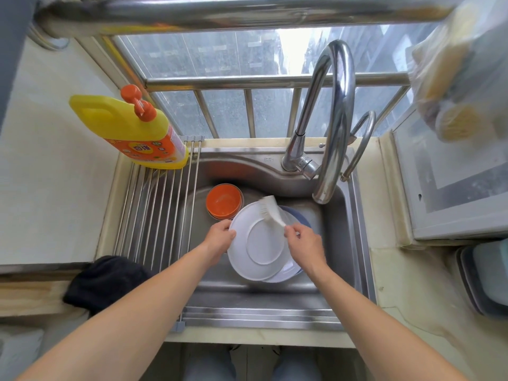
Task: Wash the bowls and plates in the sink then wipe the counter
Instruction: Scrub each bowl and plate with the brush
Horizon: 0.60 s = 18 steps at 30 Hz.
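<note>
Steel sink [346,243], under faucet: left hand [220,237] grips white plate [261,243] rim; right hand [305,240] pinches brush [272,213]. Plate prob. stiff, slippery, breakable — hold by rim.

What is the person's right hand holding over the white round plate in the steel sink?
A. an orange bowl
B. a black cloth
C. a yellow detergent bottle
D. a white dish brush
D: the right hand pinches the white dish brush, its bristles on the white round plate, which the left hand holds by its rim.
</note>
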{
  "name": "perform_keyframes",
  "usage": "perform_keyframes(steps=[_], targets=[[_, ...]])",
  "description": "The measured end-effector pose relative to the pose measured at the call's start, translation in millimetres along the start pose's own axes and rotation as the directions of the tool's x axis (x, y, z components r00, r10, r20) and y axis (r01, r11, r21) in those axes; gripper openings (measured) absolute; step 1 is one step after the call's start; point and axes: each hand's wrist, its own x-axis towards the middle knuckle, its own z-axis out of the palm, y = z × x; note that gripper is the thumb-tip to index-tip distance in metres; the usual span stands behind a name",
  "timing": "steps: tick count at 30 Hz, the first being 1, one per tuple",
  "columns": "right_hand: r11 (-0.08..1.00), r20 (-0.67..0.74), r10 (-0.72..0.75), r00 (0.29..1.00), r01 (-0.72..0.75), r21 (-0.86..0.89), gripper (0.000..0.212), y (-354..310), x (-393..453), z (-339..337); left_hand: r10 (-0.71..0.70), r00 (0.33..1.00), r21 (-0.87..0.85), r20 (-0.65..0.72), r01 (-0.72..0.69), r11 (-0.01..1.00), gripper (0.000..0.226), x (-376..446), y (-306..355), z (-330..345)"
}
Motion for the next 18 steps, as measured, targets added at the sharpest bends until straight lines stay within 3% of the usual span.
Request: perform_keyframes(steps=[2, 3, 5, 7, 9, 18], targets=[[0.995, -0.112, 0.095, 0.989, -0.098, -0.021, 0.035, 2.1, 1.8, -0.5, 0.004, 1.0, -0.007, 0.005, -0.004, 1.0, 0.026, 0.1, 0.8, 0.9], [0.997, -0.092, 0.07, 0.993, -0.073, -0.027, 0.035, 1.9, 1.4, 0.0, 0.001, 1.0, -0.015, 0.005, -0.001, 1.0, 0.026, 0.5, 1.5, 1.2], [0.997, 0.064, -0.077, 0.995, 0.078, -0.01, 0.032, 0.5, -2.6, 1.8, -0.004, 1.0, -0.024, -0.001, 0.004, 1.0, 0.024, 2.2, 1.3, 2.1], [0.978, 0.24, -0.199, 0.95, 0.209, -0.018, 0.028, -2.3, -10.3, 0.9, 0.006, 1.0, -0.055, 0.008, -0.006, 0.998, 0.021, 3.3, 0.5, 2.7], [0.961, 0.31, -0.246, 0.919, 0.272, -0.043, 0.028, 1.6, -13.3, 1.0, -0.005, 1.0, -0.092, 0.011, 0.006, 0.996, 0.019, 2.8, 0.6, 3.3], [0.928, 0.31, -0.336, 0.89, 0.369, -0.055, 0.027, 28.7, -32.9, -22.7, -0.118, 0.988, -0.342, -0.104, 0.076, 0.937, 0.036, -13.9, 6.7, 15.3]])
